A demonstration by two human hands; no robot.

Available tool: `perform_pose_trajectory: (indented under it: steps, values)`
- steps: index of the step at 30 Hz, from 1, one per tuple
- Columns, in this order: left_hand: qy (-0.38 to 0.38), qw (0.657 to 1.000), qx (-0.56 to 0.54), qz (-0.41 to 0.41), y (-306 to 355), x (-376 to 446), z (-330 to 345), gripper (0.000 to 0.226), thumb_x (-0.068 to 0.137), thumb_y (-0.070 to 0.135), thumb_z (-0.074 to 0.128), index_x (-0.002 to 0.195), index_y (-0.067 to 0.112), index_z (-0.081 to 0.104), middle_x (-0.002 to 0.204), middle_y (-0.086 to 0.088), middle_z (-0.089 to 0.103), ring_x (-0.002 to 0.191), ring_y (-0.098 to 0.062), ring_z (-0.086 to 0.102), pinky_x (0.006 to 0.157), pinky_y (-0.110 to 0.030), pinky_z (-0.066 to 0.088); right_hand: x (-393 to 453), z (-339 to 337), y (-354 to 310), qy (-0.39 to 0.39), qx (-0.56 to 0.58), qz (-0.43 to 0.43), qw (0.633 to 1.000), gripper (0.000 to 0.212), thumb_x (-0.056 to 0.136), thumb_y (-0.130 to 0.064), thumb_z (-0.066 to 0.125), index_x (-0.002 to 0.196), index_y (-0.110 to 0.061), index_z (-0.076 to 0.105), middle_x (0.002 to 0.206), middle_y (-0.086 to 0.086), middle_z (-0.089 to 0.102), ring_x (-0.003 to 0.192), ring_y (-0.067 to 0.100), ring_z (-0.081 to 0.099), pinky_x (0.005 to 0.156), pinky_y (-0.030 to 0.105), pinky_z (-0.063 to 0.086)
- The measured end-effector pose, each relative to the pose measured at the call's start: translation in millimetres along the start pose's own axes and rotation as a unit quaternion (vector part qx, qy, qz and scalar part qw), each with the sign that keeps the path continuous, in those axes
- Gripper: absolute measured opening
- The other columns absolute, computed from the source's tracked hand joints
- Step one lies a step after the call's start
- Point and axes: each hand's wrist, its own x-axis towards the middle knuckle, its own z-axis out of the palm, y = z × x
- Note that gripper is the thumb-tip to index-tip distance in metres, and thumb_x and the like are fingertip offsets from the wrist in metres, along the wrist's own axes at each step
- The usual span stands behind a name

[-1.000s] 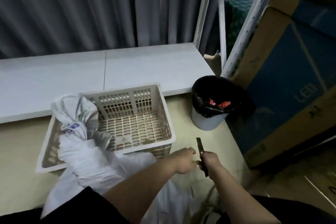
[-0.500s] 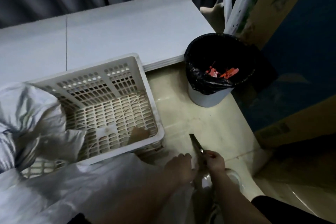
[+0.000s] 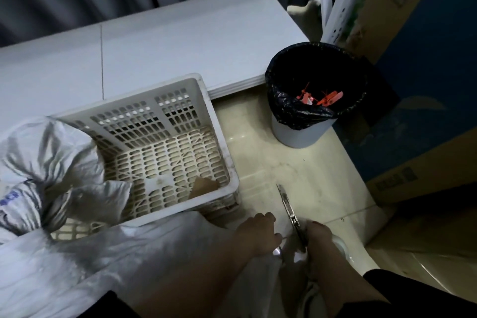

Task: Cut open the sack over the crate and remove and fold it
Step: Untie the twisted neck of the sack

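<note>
A white woven sack point(image 3: 108, 248) lies across the near rim of a white slatted plastic crate point(image 3: 219, 152), its bunched top point(image 3: 49, 162) resting in the crate's left end. At the sack's right end my left hand point(image 3: 259, 233) grips the sack's edge with curled fingers. Just right of it my right hand point(image 3: 318, 237) holds a pair of scissors point(image 3: 290, 208), the blades closed and pointing away over the floor. The crate's floor shows a scrap of brown card and a white scrap.
A white bin with a black liner point(image 3: 309, 100) stands right of the crate, red plastic ties inside. A low white platform point(image 3: 154, 41) runs behind the crate. A large cardboard box point(image 3: 418, 85) and white shelf posts point(image 3: 338, 0) fill the right side.
The view has tilted down and closer to the floor. Both hands stay together at the sack's right end, the scissors still pointing away; the sack has not visibly shifted.
</note>
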Motion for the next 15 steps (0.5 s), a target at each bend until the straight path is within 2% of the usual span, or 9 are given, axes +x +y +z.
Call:
perform_pose_trajectory:
  steps: [1, 3, 4, 5, 7, 8, 11, 13, 15]
  values:
    - [0.002, 1.000, -0.001, 0.004, 2, -5, -4, 0.053, 0.096, 0.036, 0.044, 0.142, 0.012, 0.036, 0.141, -0.014, 0.043, 0.125, -0.031, 0.047, 0.098, -0.035, 0.039, -11, -3, -7, 0.010, -0.039, -0.016, 0.999, 0.035, 0.095, -0.023, 0.049, 0.127, -0.009, 0.057, 0.129, 0.011, 0.060, 0.118, 0.025, 0.057, 0.079, 0.014, 0.048]
    - [0.008, 1.000, -0.002, 0.015, 5, -18, -14, 0.052, 0.096, 0.038, 0.044, 0.141, 0.013, 0.039, 0.140, -0.011, 0.046, 0.125, -0.028, 0.048, 0.098, -0.034, 0.039, -20, -3, -17, 0.021, 0.048, -0.027, 0.998, 0.034, 0.096, -0.014, 0.046, 0.125, 0.001, 0.056, 0.121, 0.016, 0.061, 0.102, 0.031, 0.061, 0.066, 0.021, 0.050]
    - [0.013, 1.000, -0.002, 0.025, 7, -27, -21, 0.050, 0.096, 0.037, 0.045, 0.139, 0.012, 0.042, 0.139, -0.010, 0.049, 0.124, -0.026, 0.049, 0.098, -0.033, 0.040, -28, -1, -25, 0.027, 0.064, -0.042, 0.997, 0.030, 0.094, -0.010, 0.047, 0.118, 0.003, 0.060, 0.116, 0.019, 0.063, 0.088, 0.031, 0.061, 0.060, 0.025, 0.048]
    - [0.027, 0.999, -0.004, 0.039, 8, -37, -28, 0.046, 0.096, 0.035, 0.045, 0.136, 0.012, 0.046, 0.137, -0.009, 0.052, 0.123, -0.026, 0.051, 0.097, -0.032, 0.041, -36, 3, -34, 0.047, 0.100, -0.044, 0.993, 0.026, 0.091, -0.012, 0.049, 0.108, -0.001, 0.065, 0.107, 0.015, 0.066, 0.079, 0.030, 0.060, 0.059, 0.028, 0.046]
    - [0.090, 0.993, -0.034, 0.063, 10, -61, -45, 0.037, 0.096, 0.031, 0.046, 0.128, 0.014, 0.056, 0.131, -0.006, 0.059, 0.119, -0.024, 0.055, 0.097, -0.030, 0.043, -55, 7, -55, 0.068, 0.122, -0.098, 0.985, 0.017, 0.083, -0.022, 0.051, 0.084, -0.014, 0.066, 0.095, 0.011, 0.072, 0.080, 0.030, 0.064, 0.070, 0.036, 0.050]
    - [0.133, 0.986, -0.063, 0.073, 11, -73, -53, 0.033, 0.095, 0.030, 0.047, 0.123, 0.017, 0.060, 0.126, -0.004, 0.063, 0.114, -0.021, 0.058, 0.095, -0.028, 0.046, -68, 9, -65, 0.065, 0.137, -0.134, 0.979, 0.015, 0.083, -0.024, 0.051, 0.080, -0.016, 0.063, 0.084, 0.007, 0.072, 0.080, 0.030, 0.066, 0.076, 0.040, 0.052]
    - [0.287, 0.939, -0.167, 0.094, 6, -127, -82, 0.022, 0.094, 0.028, 0.050, 0.107, 0.023, 0.067, 0.106, 0.005, 0.072, 0.085, -0.008, 0.066, 0.081, -0.022, 0.051, -158, 23, -100, 0.040, 0.109, -0.272, 0.955, 0.016, 0.088, -0.017, 0.050, 0.074, -0.022, 0.058, 0.066, -0.004, 0.064, 0.067, 0.023, 0.062, 0.080, 0.043, 0.052]
    - [0.374, 0.895, -0.217, 0.105, -5, -163, -98, 0.019, 0.093, 0.025, 0.052, 0.101, 0.025, 0.069, 0.097, 0.006, 0.074, 0.084, -0.008, 0.068, 0.081, -0.028, 0.054, -207, 38, -109, -0.008, 0.061, -0.366, 0.928, 0.024, 0.087, -0.011, 0.049, 0.073, -0.028, 0.056, 0.068, -0.002, 0.064, 0.065, 0.023, 0.062, 0.074, 0.042, 0.052]
    - [0.458, 0.858, -0.210, 0.105, -26, -200, -109, 0.019, 0.093, 0.021, 0.052, 0.100, 0.022, 0.069, 0.096, 0.004, 0.074, 0.087, -0.012, 0.068, 0.081, -0.032, 0.054, -254, 59, -106, -0.066, -0.002, -0.448, 0.892, 0.026, 0.085, -0.008, 0.048, 0.073, -0.030, 0.058, 0.071, 0.000, 0.065, 0.068, 0.027, 0.064, 0.069, 0.041, 0.052]
